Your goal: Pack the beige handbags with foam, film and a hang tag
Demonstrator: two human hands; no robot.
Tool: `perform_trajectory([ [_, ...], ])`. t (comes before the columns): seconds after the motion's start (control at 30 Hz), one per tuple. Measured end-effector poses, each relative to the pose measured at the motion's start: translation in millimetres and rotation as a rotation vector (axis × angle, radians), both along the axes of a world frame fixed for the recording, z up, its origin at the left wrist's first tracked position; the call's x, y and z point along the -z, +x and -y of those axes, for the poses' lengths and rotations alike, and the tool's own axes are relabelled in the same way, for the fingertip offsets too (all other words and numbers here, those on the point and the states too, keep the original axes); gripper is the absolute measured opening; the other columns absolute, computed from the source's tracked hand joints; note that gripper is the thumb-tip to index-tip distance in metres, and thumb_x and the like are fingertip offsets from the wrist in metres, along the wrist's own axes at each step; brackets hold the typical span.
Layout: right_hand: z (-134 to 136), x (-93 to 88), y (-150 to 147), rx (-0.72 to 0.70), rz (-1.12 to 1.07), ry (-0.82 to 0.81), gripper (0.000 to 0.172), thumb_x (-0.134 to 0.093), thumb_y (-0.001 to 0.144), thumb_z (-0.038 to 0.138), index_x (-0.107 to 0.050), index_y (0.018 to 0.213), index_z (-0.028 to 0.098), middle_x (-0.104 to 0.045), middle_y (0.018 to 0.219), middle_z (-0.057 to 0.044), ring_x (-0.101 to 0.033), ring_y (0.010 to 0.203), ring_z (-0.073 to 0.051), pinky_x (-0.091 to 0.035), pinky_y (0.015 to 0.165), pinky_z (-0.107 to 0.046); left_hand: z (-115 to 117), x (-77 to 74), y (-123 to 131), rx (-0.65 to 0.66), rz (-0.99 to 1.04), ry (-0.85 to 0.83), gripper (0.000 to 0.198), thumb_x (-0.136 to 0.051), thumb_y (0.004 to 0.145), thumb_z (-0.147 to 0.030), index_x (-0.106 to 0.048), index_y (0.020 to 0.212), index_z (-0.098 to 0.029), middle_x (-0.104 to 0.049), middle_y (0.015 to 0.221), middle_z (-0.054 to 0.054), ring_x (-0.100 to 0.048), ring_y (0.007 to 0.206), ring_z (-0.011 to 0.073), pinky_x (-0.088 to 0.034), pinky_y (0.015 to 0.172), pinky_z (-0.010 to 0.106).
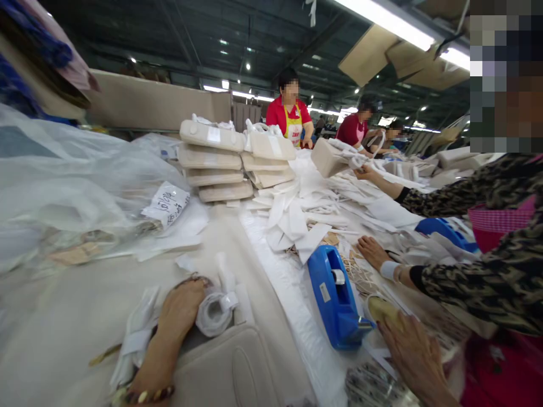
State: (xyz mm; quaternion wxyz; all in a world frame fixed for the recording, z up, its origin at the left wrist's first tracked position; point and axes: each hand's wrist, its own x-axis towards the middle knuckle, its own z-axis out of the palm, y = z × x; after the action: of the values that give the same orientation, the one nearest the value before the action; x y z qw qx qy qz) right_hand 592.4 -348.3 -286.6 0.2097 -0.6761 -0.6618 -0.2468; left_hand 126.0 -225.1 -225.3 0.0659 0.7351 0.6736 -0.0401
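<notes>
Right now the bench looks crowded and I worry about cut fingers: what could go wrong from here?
1. The right hand lies just beside the blue tape dispenser, at its cutter end; fingers might graze the blade.
2. A co-worker's hand rests close behind the dispenser; the two could bump.
3. The left hand presses at a white roll by the beige pad; the roll might slip and unwind.

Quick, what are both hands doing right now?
Left hand: curled against white roll; grip cannot be told.
Right hand: open, fingertips on tape roll.
</notes>
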Motion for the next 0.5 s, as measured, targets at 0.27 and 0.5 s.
perform_trajectory([
  [0.27,-32,-56.9,-124,-0.463,-0.134,0.170,0.020,-0.052,0.090,0.032,-0.057,0.074,0.021,-0.059,0.075,-0.004,-0.056,0.073,-0.018,-0.043,0.069,-0.031,-3,-5.7,2,-0.027,0.005,-0.041,0.036,-0.029,0.088,-0.013,-0.063,0.099,-0.016,-0.067,0.109,0.011,-0.061,0.104,0.0259,-0.046,0.084,0.038],
  [0.5,-92,-4.8,-202,-0.362,-0.080,-0.083,0.020,-0.047,0.090,0.024,-0.060,0.102,0.013,-0.061,0.104,-0.014,-0.054,0.099,-0.028,-0.042,0.081,-0.039,-5,-7.5,0,-0.048,0.029,-0.072,0.036,-0.030,0.089,-0.016,-0.065,0.100,-0.015,-0.068,0.106,0.012,-0.063,0.102,0.0239,-0.047,0.083,0.035],
])
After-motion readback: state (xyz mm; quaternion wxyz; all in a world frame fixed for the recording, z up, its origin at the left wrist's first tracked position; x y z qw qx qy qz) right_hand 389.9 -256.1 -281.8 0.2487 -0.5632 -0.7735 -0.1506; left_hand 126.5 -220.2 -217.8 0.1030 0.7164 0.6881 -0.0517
